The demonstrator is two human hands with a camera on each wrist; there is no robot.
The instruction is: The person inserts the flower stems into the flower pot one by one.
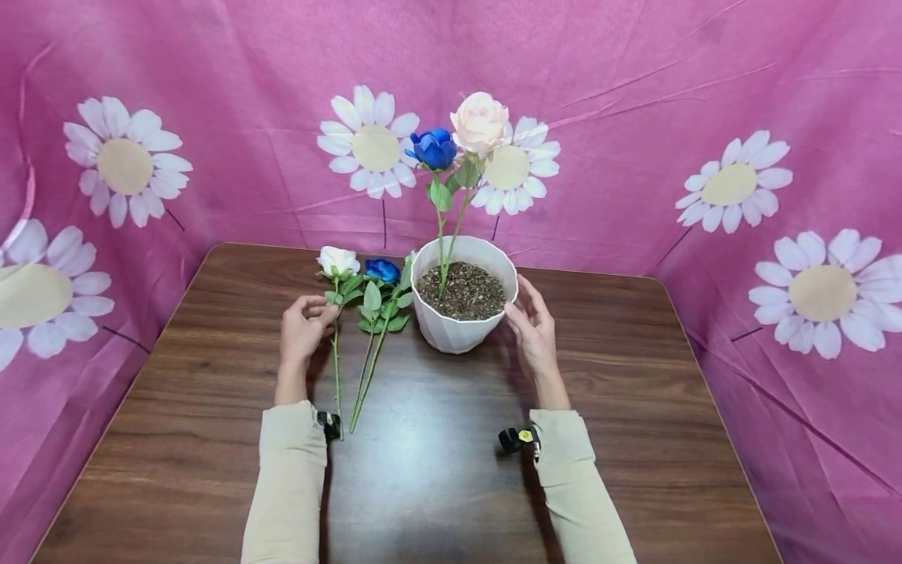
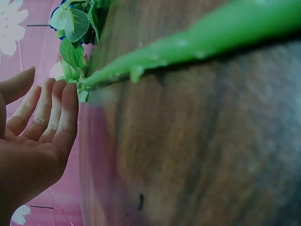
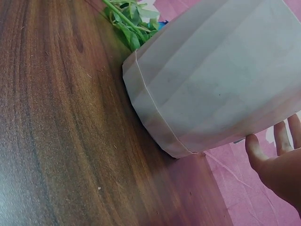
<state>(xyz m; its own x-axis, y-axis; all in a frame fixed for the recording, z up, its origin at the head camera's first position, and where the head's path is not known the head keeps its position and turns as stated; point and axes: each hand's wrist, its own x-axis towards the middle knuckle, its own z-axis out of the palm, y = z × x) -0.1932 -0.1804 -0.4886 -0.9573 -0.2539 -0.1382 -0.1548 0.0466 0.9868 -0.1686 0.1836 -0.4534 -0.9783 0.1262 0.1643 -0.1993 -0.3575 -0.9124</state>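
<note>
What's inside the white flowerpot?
Brown granular soil, with one blue rose and one pale pink rose standing in it. The soil covers their stem ends and the inner bottom of the flowerpot.

I log remotely a plain white faceted pot (image 1: 454, 335); speckled brown granular soil (image 1: 475, 294); a pale pink full-bloomed rose (image 1: 481, 123); two deep blue cupped roses (image 1: 433, 149); a white leafy-stemmed rose (image 1: 337, 261); pointed green leaves (image 1: 441, 195); a dark-streaked brown wood-grain table (image 1: 634, 376); plain beige long sleeves (image 1: 289, 486); a magenta cloth backdrop (image 1: 599, 47) printed with white-petalled, pale-yellow-centred daisies (image 1: 823, 296).

No text can be read; the yellow mark (image 1: 525, 436) on the right wrist camera (image 1: 509, 441) is too small.
</note>
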